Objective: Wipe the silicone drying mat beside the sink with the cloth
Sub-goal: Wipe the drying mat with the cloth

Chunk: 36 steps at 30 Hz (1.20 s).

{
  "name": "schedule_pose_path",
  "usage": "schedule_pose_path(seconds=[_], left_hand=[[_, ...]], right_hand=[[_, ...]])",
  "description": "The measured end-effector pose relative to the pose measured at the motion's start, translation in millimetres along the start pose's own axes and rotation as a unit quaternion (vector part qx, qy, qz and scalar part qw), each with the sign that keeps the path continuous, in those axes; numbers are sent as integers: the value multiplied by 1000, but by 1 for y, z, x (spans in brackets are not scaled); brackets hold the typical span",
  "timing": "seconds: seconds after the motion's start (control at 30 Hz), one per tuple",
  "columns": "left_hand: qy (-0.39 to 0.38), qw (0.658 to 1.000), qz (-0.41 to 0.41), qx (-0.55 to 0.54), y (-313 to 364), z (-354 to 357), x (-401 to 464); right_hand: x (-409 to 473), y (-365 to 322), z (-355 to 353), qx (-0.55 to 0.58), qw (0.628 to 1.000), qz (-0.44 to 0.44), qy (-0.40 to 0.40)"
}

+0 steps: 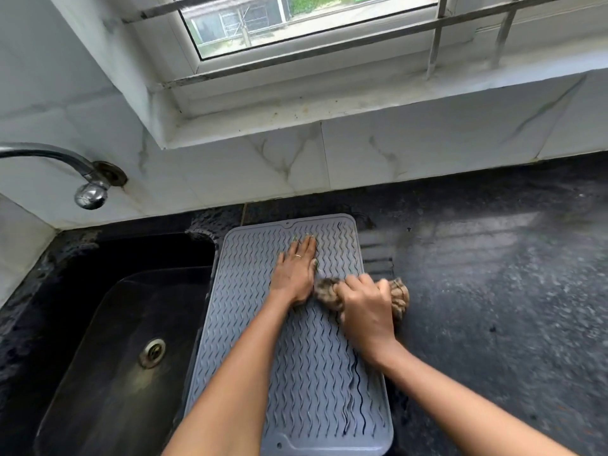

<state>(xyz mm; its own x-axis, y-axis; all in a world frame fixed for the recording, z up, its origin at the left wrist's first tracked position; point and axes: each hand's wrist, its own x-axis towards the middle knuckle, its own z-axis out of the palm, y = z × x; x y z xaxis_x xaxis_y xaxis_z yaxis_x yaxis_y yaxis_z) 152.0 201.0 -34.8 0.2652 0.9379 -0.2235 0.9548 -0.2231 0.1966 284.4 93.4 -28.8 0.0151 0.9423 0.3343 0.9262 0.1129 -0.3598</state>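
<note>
Fingers (307, 246) of the left hand (294, 273) lie extended and held together, flat on the mat; a ring sits on one of them. Fingers (357, 286) of the right hand (367, 312) are curled closed around the cloth, clamping it.

Countertop (493, 291): dark speckled stone, spanning the right and rear of the view, with a paler streaked patch just right of the mat.

Sink (108, 340): dark basin recessed in the countertop, left of the mat. A metal drain (152, 353) sits in its floor.

Drying mat (296, 373): grey silicone, rectangular, with wavy raised ribs and rounded corners. It lies flat on the countertop, its long left edge directly beside the sink rim and its far edge near the tiled wall (329, 159). Both forearms cross its near half.

Window (296, 24): above the tiled wall, with metal bars in front of the pane.

Tap (90, 192): chrome, mounted on the wall above the far left corner of the sink.

Cloth (399, 296): brownish, bunched into a wad. It rests at the right edge of the mat, partly on the mat and partly over the countertop, touching the heel of the left hand.
</note>
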Motion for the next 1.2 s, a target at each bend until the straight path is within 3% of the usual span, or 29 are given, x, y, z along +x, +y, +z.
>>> schedule_pose_path(seconds=[0.17,0.33,0.47,0.57,0.73,0.9,1.0,1.1,1.2], left_hand=[[-24,1000,8,2,0,-6,-2],[9,999,40,0,1,-3,-36],[19,999,32,-7,-1,15,-61],[44,998,20,-39,1,16,-57],[35,998,20,-39,-2,22,-53],[35,999,25,-25,4,19,-56],[16,1000,22,-8,3,16,-60],[39,999,30,-13,0,27,-84],[73,997,24,-15,0,36,-105]], right_hand=[[-28,-7,-19,36,999,-19,-23],[39,-4,-35,72,994,74,-21],[68,-9,-19,-6,984,46,-169],[35,-17,-4,-65,990,12,-127],[-29,-22,-11,-12,999,-35,-6],[-61,-28,-33,41,997,-33,-52],[-39,-24,-40,103,991,52,-71],[3,-22,-40,137,986,89,-33],[33,-24,-24,45,987,33,-152]])
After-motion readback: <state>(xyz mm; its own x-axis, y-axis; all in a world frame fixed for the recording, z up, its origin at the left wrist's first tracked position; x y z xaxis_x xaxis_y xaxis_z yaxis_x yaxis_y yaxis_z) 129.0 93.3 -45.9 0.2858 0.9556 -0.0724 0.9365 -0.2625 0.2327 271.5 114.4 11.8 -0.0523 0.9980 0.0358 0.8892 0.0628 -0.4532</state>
